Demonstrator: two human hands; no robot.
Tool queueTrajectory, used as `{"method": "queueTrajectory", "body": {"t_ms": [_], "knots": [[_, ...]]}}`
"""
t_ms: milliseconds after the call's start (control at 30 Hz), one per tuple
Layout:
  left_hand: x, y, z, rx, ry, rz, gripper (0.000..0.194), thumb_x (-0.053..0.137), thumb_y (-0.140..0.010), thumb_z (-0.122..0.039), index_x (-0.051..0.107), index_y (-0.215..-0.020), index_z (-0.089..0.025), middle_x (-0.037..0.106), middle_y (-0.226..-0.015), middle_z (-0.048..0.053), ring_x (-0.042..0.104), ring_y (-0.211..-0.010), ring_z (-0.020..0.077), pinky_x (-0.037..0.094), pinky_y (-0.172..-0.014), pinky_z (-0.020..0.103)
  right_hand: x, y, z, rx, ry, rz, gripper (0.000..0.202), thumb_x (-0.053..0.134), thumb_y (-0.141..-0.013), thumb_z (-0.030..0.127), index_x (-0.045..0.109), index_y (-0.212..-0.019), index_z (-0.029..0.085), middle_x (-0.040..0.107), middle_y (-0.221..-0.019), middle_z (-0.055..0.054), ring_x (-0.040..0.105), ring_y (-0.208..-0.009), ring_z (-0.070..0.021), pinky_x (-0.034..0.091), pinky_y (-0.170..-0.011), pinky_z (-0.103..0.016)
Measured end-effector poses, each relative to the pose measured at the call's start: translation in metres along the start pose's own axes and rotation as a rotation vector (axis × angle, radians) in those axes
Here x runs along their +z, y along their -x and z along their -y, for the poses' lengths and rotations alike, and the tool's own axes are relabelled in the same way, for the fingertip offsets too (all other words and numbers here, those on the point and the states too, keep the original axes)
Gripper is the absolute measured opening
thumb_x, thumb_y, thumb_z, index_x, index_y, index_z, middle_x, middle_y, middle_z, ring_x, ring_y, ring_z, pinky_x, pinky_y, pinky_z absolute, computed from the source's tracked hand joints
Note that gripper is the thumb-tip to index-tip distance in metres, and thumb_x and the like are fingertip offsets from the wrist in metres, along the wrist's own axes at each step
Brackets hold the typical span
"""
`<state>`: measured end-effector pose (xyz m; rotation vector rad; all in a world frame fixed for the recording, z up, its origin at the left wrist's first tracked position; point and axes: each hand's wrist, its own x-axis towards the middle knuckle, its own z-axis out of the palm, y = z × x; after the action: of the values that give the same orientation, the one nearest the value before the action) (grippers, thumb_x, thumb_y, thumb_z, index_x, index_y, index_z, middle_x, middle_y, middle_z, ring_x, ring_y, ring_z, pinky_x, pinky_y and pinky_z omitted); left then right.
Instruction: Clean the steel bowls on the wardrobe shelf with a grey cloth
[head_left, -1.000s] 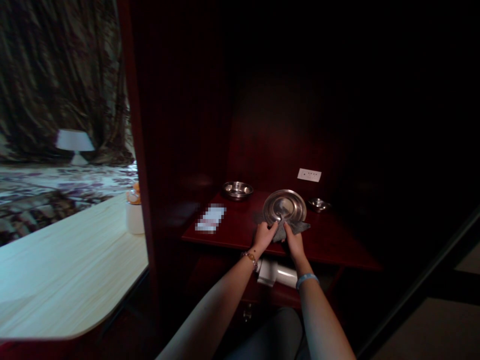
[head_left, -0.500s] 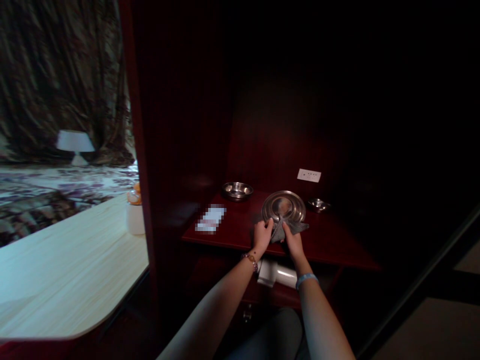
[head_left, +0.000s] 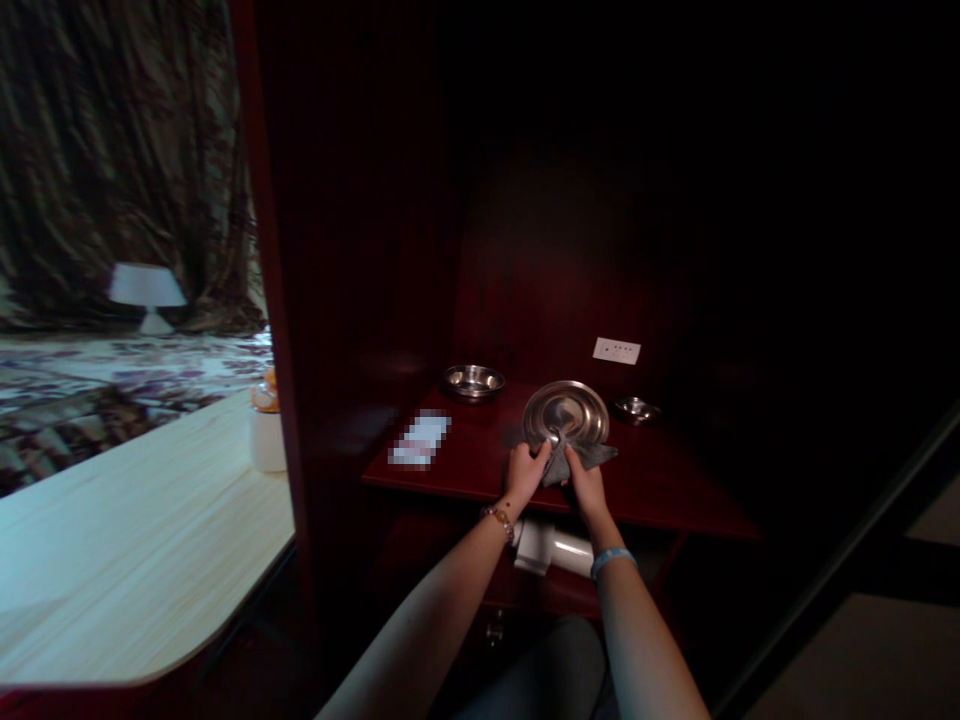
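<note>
Tilted up over the dark red desktop is a shiny metal plate (head_left: pixel 536 412), its round inner face turned towards me. My left hand (head_left: pixel 527 468) is closed on the plate's near left edge, thumb on top. In my right hand (head_left: pixel 588 480) a grey cloth (head_left: pixel 556 468) is pinched against the near rim, with one corner sticking out to the right. The fingers under the plate are hidden. A metal dish (head_left: pixel 474 382) lies behind to the left, and a smaller metal bowl (head_left: pixel 637 409) is to the right.
A blurred-out flat item (head_left: pixel 421 440) lies on the desktop (head_left: pixel 667 490), left of my hands. Below sits a white cylindrical object (head_left: pixel 571 552) on a lower shelf. A dark red panel (head_left: pixel 292 300) separates the desk from a pale table (head_left: pixel 150 540) bearing a white jar (head_left: pixel 268 440).
Both hands keep their hold on the plate and cloth, almost in the same place. The view has shifted very slightly.
</note>
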<state>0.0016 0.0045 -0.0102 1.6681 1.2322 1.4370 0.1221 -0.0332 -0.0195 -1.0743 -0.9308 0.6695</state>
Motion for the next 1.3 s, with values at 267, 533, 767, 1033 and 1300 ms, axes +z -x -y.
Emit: {"method": "queueTrajectory", "body": {"t_ms": [267,533,767,1033,1300], "knots": [[0.0010,0.0009,-0.0003,-0.044,-0.041,0.059,0.035,0.067,-0.083,-0.045,0.070,-0.075,-0.011,0.076,-0.085,0.018,0.072,-0.081,0.0262,0.045,-0.063,0.029,-0.0023,-0.0009,-0.0008,0.014,0.011,-0.006,0.056,0.075,-0.064,0.062,0.069,-0.093,0.015,0.070,-0.075,-0.004,0.058,-0.056,-0.0155,0.045,-0.049,-0.026],[0.0044,-0.0012,0.0041,-0.037,0.023,0.015,0.033,0.065,-0.084,-0.042,0.070,-0.073,-0.011,0.075,-0.080,0.016,0.071,-0.077,0.0231,0.046,-0.064,0.028,-0.0005,0.0020,0.0036,0.001,0.017,0.014,0.057,0.075,-0.065,0.063,0.070,-0.094,0.015,0.071,-0.073,-0.004,0.057,-0.054,-0.0156,0.043,-0.046,-0.026],[0.0001,0.0007,0.0020,0.075,0.076,-0.047,0.042,0.053,-0.090,-0.043,0.071,-0.070,-0.011,0.074,-0.074,0.013,0.069,-0.069,0.0206,0.044,-0.062,0.026,0.0015,0.0020,0.0029,-0.007,0.000,0.033,0.054,0.074,-0.065,0.062,0.071,-0.091,0.016,0.069,-0.071,-0.003,0.056,-0.054,-0.0156,0.043,-0.047,-0.027],[-0.0030,0.0025,0.0001,0.086,0.123,-0.109,0.046,0.050,-0.091,-0.049,0.071,-0.073,-0.012,0.074,-0.074,0.012,0.067,-0.069,0.0196,0.042,-0.061,0.025,0.0013,0.0006,0.0013,-0.004,-0.001,0.022,0.056,0.075,-0.064,0.062,0.071,-0.096,0.016,0.072,-0.081,-0.005,0.059,-0.057,-0.0164,0.045,-0.048,-0.028],[-0.0019,0.0019,0.0016,0.100,0.076,-0.084,0.048,0.046,-0.093,-0.051,0.069,-0.072,-0.014,0.074,-0.076,0.014,0.068,-0.071,0.0207,0.043,-0.064,0.026,0.0008,0.0016,0.0026,-0.015,-0.006,0.009,0.062,0.075,-0.065,0.063,0.070,-0.103,0.014,0.072,-0.077,-0.005,0.057,-0.053,-0.0148,0.043,-0.045,-0.026]]}}
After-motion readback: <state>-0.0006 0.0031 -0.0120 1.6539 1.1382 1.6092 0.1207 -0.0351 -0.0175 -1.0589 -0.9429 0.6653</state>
